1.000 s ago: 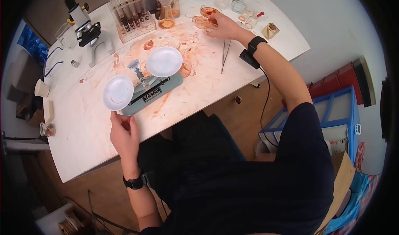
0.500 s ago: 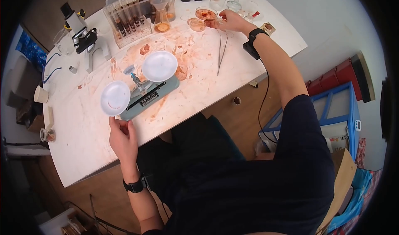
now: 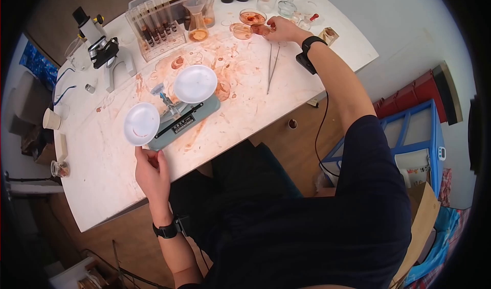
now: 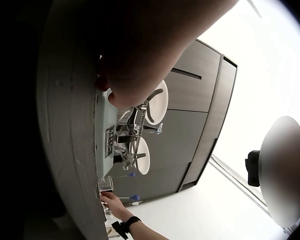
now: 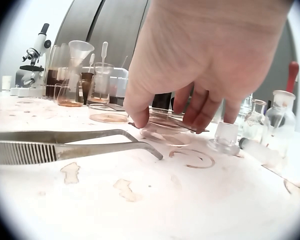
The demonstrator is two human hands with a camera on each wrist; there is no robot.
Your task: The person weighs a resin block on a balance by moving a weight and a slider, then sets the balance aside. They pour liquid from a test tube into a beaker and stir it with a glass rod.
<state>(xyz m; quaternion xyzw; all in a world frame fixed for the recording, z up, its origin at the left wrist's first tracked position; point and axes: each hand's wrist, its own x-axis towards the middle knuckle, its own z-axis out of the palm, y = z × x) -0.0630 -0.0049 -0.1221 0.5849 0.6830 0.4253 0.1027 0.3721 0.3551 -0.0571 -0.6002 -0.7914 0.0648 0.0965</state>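
Nearest us, our left hand is at the grey-green metal balance w/ 2 round white pans; can't tell if it grips; beyond, silver bent-tip metal tweezers lie this side of our right hand, which pinches a clear, red-stained round glass dish, left of palm, no long axis; flat, stained clear glass dish crowds its left; red-smeared round glass dish just beyond.

White table (reddish smears) beneath balance, tweezers, microscope
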